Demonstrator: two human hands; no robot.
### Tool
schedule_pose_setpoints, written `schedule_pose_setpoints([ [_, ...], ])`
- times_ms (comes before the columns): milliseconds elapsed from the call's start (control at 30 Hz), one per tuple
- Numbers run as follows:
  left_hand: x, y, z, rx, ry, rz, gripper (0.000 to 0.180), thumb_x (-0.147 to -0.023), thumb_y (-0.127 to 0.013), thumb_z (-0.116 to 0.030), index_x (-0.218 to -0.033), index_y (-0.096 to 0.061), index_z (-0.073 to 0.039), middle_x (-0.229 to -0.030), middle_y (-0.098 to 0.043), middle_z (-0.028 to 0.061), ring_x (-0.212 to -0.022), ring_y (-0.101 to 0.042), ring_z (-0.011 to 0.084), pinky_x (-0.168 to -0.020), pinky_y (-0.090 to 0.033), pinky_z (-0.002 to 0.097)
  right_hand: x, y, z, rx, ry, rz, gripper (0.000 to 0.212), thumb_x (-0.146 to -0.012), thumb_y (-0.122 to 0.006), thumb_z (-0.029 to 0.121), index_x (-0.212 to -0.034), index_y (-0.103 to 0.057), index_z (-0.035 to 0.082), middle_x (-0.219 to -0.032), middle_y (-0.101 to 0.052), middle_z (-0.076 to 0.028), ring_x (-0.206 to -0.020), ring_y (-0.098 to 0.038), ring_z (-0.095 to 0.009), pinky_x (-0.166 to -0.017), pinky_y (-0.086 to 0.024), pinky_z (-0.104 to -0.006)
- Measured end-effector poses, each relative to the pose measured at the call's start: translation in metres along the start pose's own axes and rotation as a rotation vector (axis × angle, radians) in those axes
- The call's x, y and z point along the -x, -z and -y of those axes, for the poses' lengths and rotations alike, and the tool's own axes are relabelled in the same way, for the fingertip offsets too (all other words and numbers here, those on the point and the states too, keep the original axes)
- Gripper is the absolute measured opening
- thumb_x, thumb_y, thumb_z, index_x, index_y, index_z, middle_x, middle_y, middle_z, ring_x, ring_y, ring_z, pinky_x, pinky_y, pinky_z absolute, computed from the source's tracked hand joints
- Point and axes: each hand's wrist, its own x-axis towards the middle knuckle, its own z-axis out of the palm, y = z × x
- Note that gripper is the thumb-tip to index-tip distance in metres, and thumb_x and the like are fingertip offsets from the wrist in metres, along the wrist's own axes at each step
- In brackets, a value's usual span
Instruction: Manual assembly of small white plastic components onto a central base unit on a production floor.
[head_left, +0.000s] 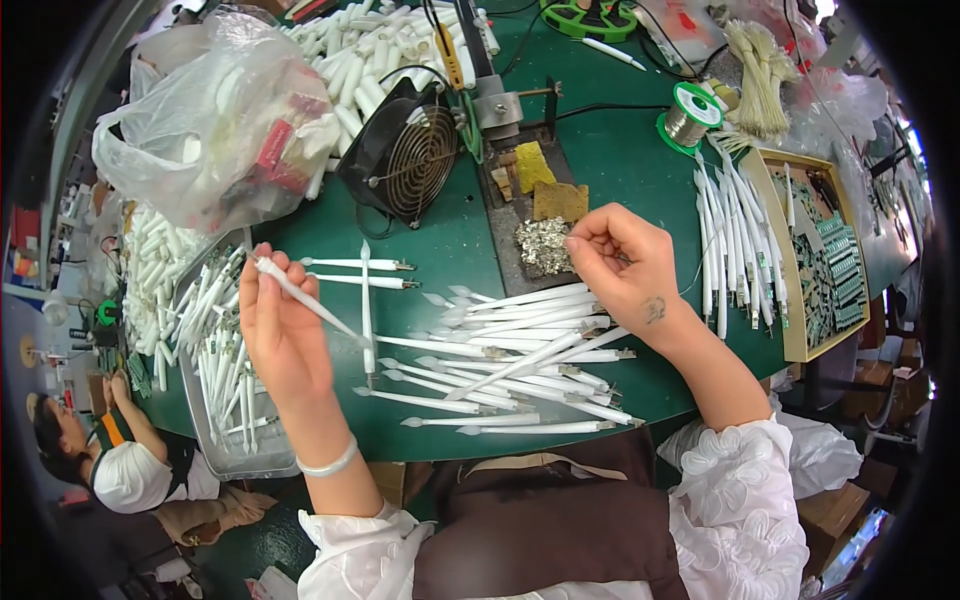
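Gripping a white taper-shaped stick [310, 302] in the left hand [285, 340], pressing it near its upper end between thumb and fingers, and bending the remaining fingers only loosely. Slanting down and rightward out of that hand, probably being held close to one end so as to leave most of its length free and in view. Pointing its lower end toward a crosswise stick [366, 300] just right of the left hand; touching it or passing above, impossible to tell.

Curling the right hand [630, 262] inward, bringing thumb and forefinger together just beside a heap of silvery metal shavings [543, 246]. Pinching something thin or nothing at all, impossible to tell. Having a yellow sponge [531, 167] and a brown sponge [560, 202] lying beyond the shavings, perhaps being grouped there for easy reach.

Having a loose pile of white sticks [530, 355] lying on the green counter [630, 170] between the hands and nearer the body, mostly pointing flame-shaped tips leftward, perhaps being aligned for simple picking. Having a metal tray [250, 463] of similar pieces sitting left of the left hand, apparently being contained against rolling.
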Motion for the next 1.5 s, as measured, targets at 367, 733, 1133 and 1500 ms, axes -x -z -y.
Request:
schedule_pose_setpoints([
  [367, -0.013, 0.041, 0.033, -1.236, -0.062, 0.045, 0.018, -0.086, -0.060, -0.002, -0.103, -0.065, 0.001, -0.088, -0.066, 0.0068, -0.079, -0.059, 0.0123, -0.074, -0.046, 0.0246, 0.002, -0.001, 0.004, 0.010, 0.003, 0.021, 0.005, -0.083, -0.063, -0.003, -0.082, -0.058, -0.001, -0.070, -0.053, 0.004, -0.058, -0.041, 0.001, -0.049, -0.031, -0.0163],
  [733, -0.008, 0.032, 0.024, -1.519, -0.272, -0.049, 0.016, -0.075, -0.066, -0.002, -0.089, -0.059, 0.000, -0.081, -0.059, 0.0126, -0.078, -0.058, 0.0273, -0.071, -0.046, 0.0366, 0.003, -0.001, 0.004, 0.040, 0.028, 0.029, 0.005, -0.083, -0.063, -0.002, -0.082, -0.058, -0.001, -0.070, -0.053, 0.003, -0.057, -0.040, 0.000, -0.048, -0.030, -0.0163],
  [1133, 0.018, 0.018, -0.025, -1.521, 0.283, 0.163, 0.004, -0.080, -0.054, -0.001, -0.084, -0.054, -0.001, -0.072, -0.061, 0.0113, -0.059, -0.060, 0.0260, -0.055, -0.047, 0.0325, 0.003, -0.001, 0.006, 0.063, 0.066, 0.045, 0.005, -0.082, -0.063, -0.003, -0.082, -0.059, -0.002, -0.071, -0.054, 0.002, -0.057, -0.041, 0.000, -0.047, -0.032, -0.0162],
  [1500, 0.041, -0.025, -0.059, -0.568, 0.497, 0.434, 0.024, -0.074, -0.064, 0.010, -0.098, -0.066, 0.006, -0.085, -0.059, 0.0071, -0.077, -0.060, 0.0125, -0.058, -0.053, 0.0250, 0.004, -0.001, 0.011, 0.058, 0.094, 0.069, 0.005, -0.081, -0.064, -0.003, -0.083, -0.059, -0.001, -0.073, -0.054, 0.001, -0.057, -0.041, 0.000, -0.048, -0.032, -0.0157],
])
